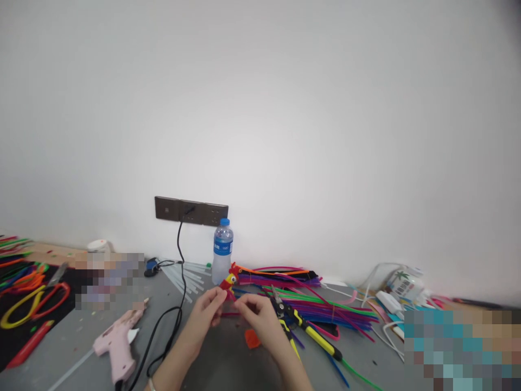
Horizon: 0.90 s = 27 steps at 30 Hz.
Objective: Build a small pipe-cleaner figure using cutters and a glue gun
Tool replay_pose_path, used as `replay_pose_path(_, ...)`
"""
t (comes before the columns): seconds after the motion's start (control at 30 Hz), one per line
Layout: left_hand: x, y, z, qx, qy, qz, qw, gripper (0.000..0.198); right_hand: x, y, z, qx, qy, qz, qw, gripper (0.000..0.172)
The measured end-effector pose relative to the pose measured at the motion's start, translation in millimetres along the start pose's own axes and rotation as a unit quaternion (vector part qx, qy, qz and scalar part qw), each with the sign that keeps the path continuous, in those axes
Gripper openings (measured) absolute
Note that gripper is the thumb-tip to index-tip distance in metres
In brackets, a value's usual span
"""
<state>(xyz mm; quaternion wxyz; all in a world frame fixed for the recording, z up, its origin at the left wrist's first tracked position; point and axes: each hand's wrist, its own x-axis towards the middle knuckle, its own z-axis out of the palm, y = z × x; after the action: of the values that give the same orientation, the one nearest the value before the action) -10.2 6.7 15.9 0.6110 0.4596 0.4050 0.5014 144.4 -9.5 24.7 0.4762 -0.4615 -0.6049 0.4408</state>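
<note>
A small red-and-yellow bird-like figure (228,282) with a round eye stands up between my hands, its lower part hidden by fingers. My left hand (207,310) is closed on it from the left. On the other side my right hand (257,316) has thumb and forefinger pinched together near the figure; what lies between those fingertips is too small to make out. An orange scrap (252,339) lies on the grey table just below my right hand. Pliers (313,332) with yellow-and-black handles rest to the right of that hand.
Behind my hands stands a water bottle (222,255). Bundled pipe cleaners (325,309) spread to the right. A pink glue gun (118,343) and its black cord (179,315) lie left, with glue sticks (183,278) beyond. Scissors (38,307) sit far left, near a red-handled cutter (30,345).
</note>
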Motion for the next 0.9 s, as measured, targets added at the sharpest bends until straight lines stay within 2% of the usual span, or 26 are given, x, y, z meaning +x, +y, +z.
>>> replay_pose_path(0.1, 2, 3, -4.0, 0.054, -0.019, 0.008, 0.998, 0.054, -4, -4, -19, -0.088, 0.003, -0.017, 0.996, 0.034)
replay_pose_path(0.2, 0, 4, -3.7, 0.104, -0.053, 0.002, 0.993, 0.052, -8, -5, -29, -0.139, -0.023, -0.029, 0.990, 0.029)
replay_pose_path(0.33, -3, 1, -3.8, 0.174, -0.124, 0.007, 0.977, 0.046, -9, 1, -31, -0.160, -0.046, -0.025, 0.986, 0.023)
replay_pose_path(0.43, -4, -3, -5.4, 0.210, -0.151, -0.003, 0.966, 0.044, -7, 4, -30, -0.169, -0.039, -0.030, 0.984, 0.019)
replay_pose_path(0.6, -5, -7, -5.6, 0.201, -0.147, -0.045, 0.968, 0.039, -7, 0, -30, -0.153, -0.037, -0.036, 0.987, 0.015)
replay_pose_path(0.77, -5, -3, -3.8, 0.166, -0.131, -0.022, 0.977, 0.039, -7, -2, -30, -0.142, -0.025, -0.042, 0.989, 0.015)
replay_pose_path(0.9, -3, -1, -1.3, 0.125, -0.104, -0.003, 0.987, 0.042, -8, -4, -28, -0.061, -0.053, -0.018, 0.997, 0.023)
